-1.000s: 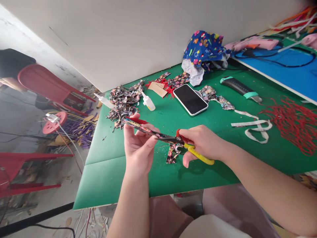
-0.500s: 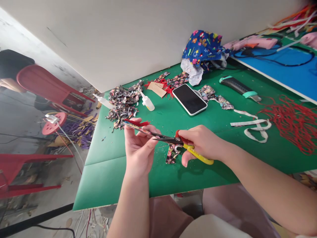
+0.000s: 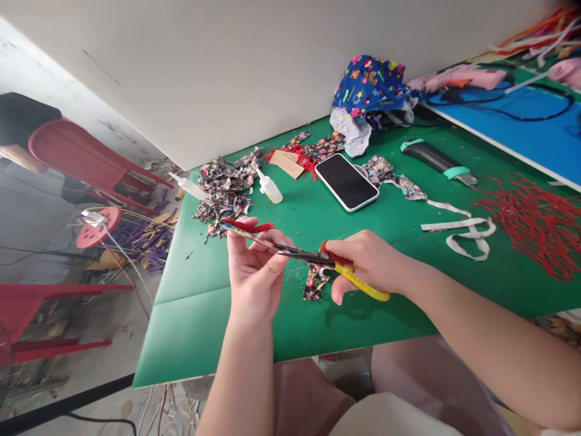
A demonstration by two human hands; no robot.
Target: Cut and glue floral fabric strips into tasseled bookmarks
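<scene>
In the head view, my left hand (image 3: 255,272) pinches a narrow strip of printed cloth (image 3: 249,234) between thumb and fingers, above the green tabletop. Red threads (image 3: 258,228) lie along the strip's far end. My right hand (image 3: 374,260) is wrapped round the yellow handle of a pair of scissors (image 3: 370,289). The dark blades point left and lie along the strip, close to my left thumb. How far the blades are apart is hard to see. Below the scissors, a floral cloth scrap (image 3: 313,283) rests on the green table (image 3: 190,327).
Crumpled cloth scraps (image 3: 222,194), a small white bottle (image 3: 270,186) and a phone (image 3: 347,181) lie beyond my hands. To the right are a utility knife (image 3: 436,160), white ribbon (image 3: 472,233) and red threads (image 3: 540,227). Blue printed cloth (image 3: 370,88) stands against the wall.
The scissor blades have shifted slightly left along the strip, and their tips look closer together. My left hand keeps its hold on the strip almost unmoved.
</scene>
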